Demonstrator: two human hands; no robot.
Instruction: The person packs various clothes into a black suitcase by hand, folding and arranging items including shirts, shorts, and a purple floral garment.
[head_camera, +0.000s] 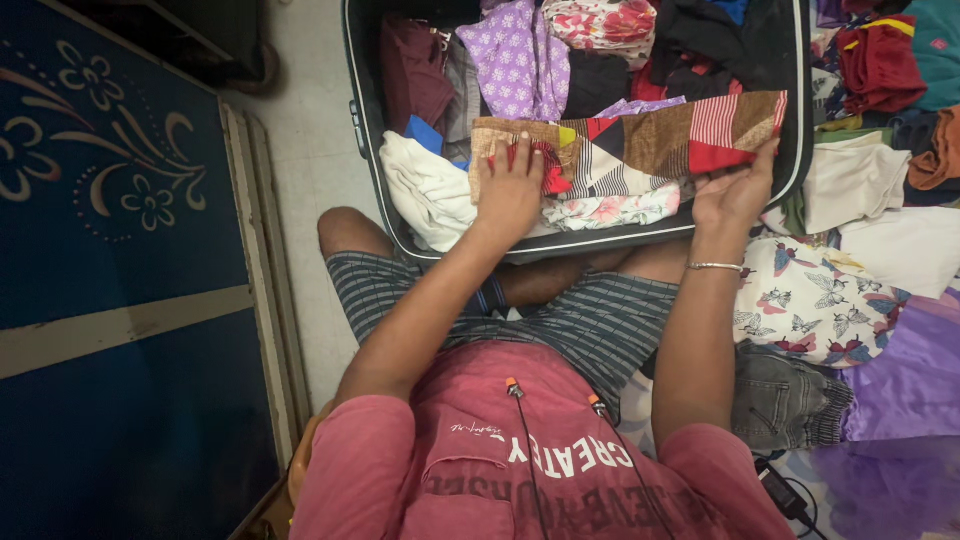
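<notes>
A folded patchwork cloth (650, 145) in brown, red, white and striped patches lies across the near end of an open black suitcase (362, 110). My left hand (510, 190) presses flat on the cloth's left part, fingers spread. My right hand (738, 190) holds the cloth's right end at the suitcase rim. Under the cloth lie a floral white garment (610, 212) and a white folded garment (425, 190). Further in are a purple flowered piece (520, 60), maroon and black clothes.
Loose clothes are heaped right of the suitcase: a butterfly-print fabric (810, 300), white pieces (890, 215), red and teal garments (890, 55), grey denim (785, 400), purple cloth (905, 380). A dark blue patterned rug (110, 230) lies left. A black cable (790, 500) is at the bottom right.
</notes>
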